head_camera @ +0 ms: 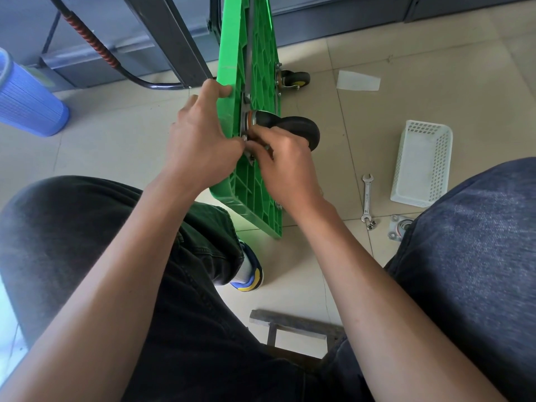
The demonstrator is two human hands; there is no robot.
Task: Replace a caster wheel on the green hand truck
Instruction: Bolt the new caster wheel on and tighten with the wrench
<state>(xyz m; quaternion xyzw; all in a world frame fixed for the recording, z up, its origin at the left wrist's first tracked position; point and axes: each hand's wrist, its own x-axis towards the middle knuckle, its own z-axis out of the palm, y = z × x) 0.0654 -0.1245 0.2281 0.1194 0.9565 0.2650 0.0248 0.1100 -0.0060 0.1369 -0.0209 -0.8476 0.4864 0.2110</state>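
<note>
The green hand truck stands on its edge on the tiled floor, its ribbed underside facing right. A black caster wheel sticks out from its metal mounting plate on that underside. My left hand grips the truck's edge from the left, thumb on the rim and fingers at the plate. My right hand pinches something small at the plate's lower corner, just below the wheel; what it pinches is hidden by the fingers. A second caster is mounted farther back.
A wrench lies on the floor with small nuts by its lower end. Another caster plate lies beside my right knee. A white plastic basket, a blue bin and a low wooden stool are nearby.
</note>
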